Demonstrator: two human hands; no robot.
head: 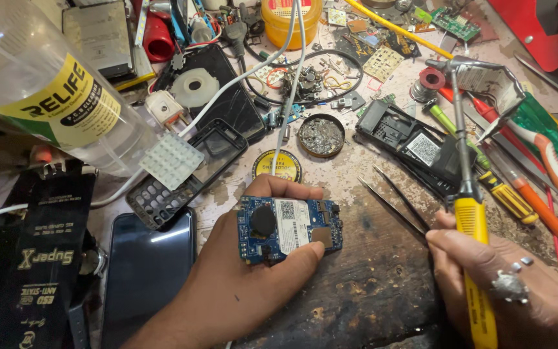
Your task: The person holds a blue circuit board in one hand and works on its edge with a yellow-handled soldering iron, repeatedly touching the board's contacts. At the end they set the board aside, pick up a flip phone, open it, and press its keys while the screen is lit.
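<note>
I have the small blue circuit board point(290, 228) just below the middle of the frame, pinched in my left hand point(240, 284) with the thumb along its lower edge and the fingers curled behind the top, so its component side faces up at me and it sits steady above the worn wooden desk point(369, 284). My right hand point(498, 284), at the lower right, is closed around the yellow handle of a soldering iron point(469, 213); its thin shaft points up toward the metal iron stand point(485, 77), well away from the board, and the same hand seems to pin a pair of tweezers point(395, 200) whose tips slant up and left between the two hands. Just above the board lie a round yellow tin of soldering paste point(278, 166) and an open tin of solder scraps point(321, 136), with a white cable point(289, 97) running down to them. Left of my hand are a keypad phone frame point(182, 174), a dark smartphone point(146, 271) and a clear cleaner bottle point(46, 90). A black phone housing point(414, 145) and screwdrivers point(518, 194) crowd the right side, leaving little free room around the iron.
</note>
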